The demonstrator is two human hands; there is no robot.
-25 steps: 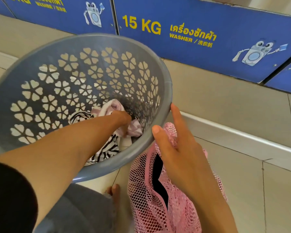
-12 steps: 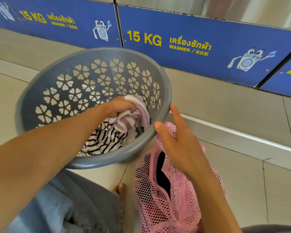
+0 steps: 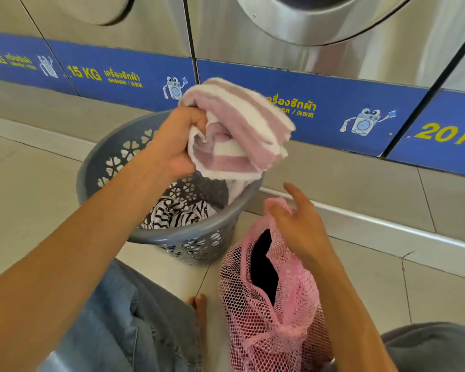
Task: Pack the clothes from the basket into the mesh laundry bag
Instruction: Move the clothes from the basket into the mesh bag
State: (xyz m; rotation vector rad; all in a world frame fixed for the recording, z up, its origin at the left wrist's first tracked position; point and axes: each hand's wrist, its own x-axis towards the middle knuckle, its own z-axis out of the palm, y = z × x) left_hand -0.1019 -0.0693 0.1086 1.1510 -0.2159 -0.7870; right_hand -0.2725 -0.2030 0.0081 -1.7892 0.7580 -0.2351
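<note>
Towel (image 3: pixel 236 127), gripped by left hand (image 3: pixel 177 146), now lifted above basket (image 3: pixel 97 167).

Fluffy pink/white striped cloth (image 3: pixel 236 130) in my left hand (image 3: pixel 176 146), soft terry. Basket (image 3: pixel 97 167) matt grey plastic. Pink open mesh laundry bag (image 3: pixel 269 318). Washers (image 3: pixel 333 33) brushed metal, shiny. Floor tiles (image 3: pixel 24 200) smooth, semi-gloss.

Floor: pale beige tiles (image 3: pixel 32 200), lit evenly.
Twelve o'clock: steel washing machines (image 3: pixel 320 49).
Below them: blue band (image 3: pixel 330 92), yellow "15 KG" lettering.
</note>
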